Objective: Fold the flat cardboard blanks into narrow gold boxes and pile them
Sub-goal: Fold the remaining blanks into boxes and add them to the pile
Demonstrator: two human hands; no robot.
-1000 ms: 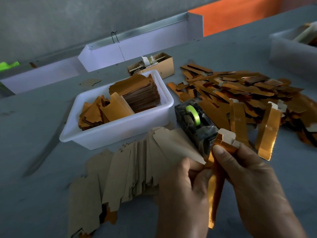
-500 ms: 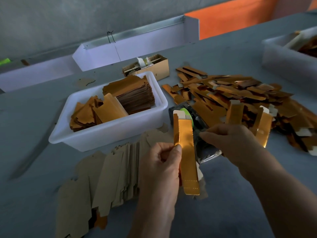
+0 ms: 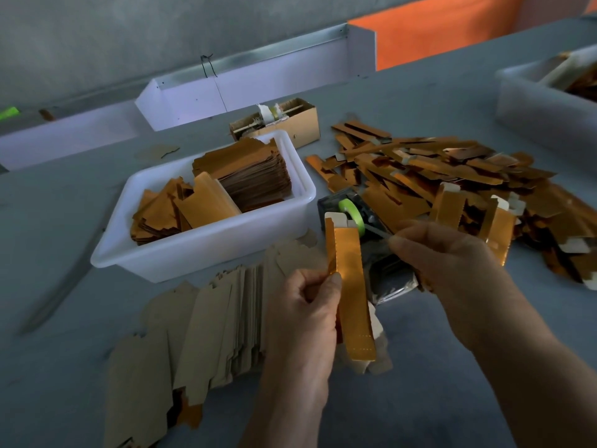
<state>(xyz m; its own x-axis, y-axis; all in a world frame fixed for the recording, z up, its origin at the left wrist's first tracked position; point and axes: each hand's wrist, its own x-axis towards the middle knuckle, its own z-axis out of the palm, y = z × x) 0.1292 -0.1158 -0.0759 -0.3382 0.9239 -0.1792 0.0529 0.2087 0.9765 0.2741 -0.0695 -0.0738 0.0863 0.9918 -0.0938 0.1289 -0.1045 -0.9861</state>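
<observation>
**Over the grey tabletop, a gold box held upright by the left hand**

Above the grey tabletop, the left hand pinches a narrow gold cardboard box between thumb and curled fingers, its grip closed on the box's left edge about halfway down. The box stands nearly upright, its pale flaps open at top and bottom. The right hand reaches in just beside it, fingers drawn together at the tips over a dark tape dispenser with a green roll; a thin strip seems to be nipped there, but I cannot tell for certain.

Below the left hand lies a fanned stack of flat brown cardboard blanks, plain side up. Behind it sits a white plastic tub holding more gold blanks. To the right spreads a loose heap of folded gold boxes. A small brown carton stands behind the tub, and another white tub sits at the far right.
</observation>
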